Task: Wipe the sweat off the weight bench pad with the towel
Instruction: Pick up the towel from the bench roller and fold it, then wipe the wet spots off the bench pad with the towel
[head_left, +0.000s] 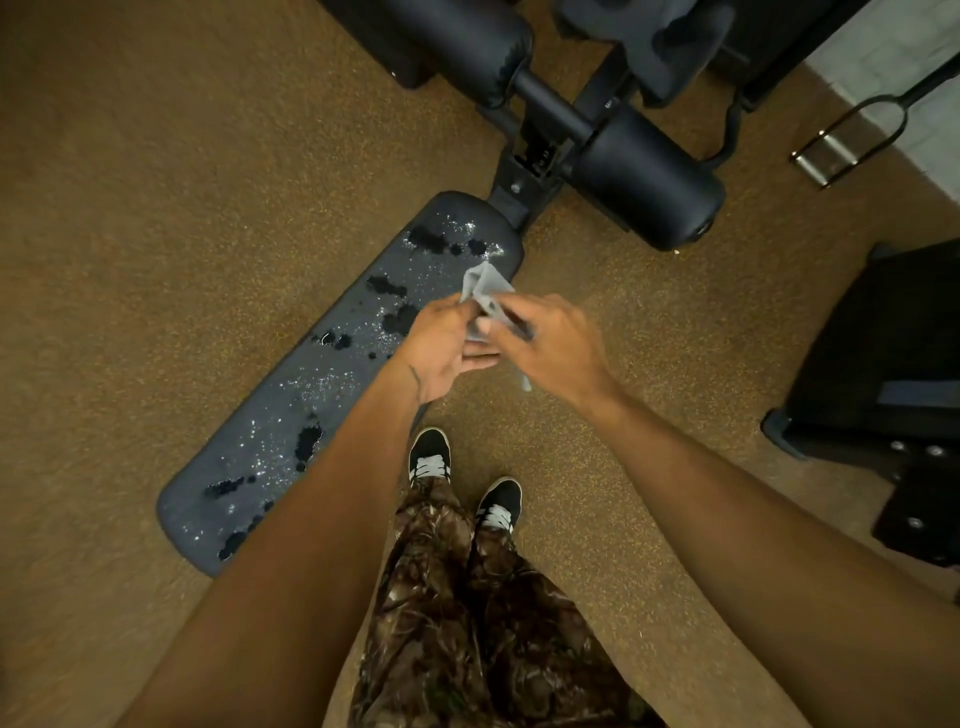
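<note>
We hold the grey towel (485, 293) above the right edge of the weight bench pad (249, 457), near its far end, our left hand (441, 348) pinching one side and our right hand (550, 343) gripping the other, with a corner standing up past them. The pad is speckled along its length with dark blotches (309, 441) and glinting droplets of sweat (317, 387), and black foam rollers (649, 176) stand just beyond its far end.

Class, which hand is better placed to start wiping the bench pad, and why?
Probably left: the left hand grips the towel over the bench pad; the right hand, also gripping it, sits over the floor.
</note>
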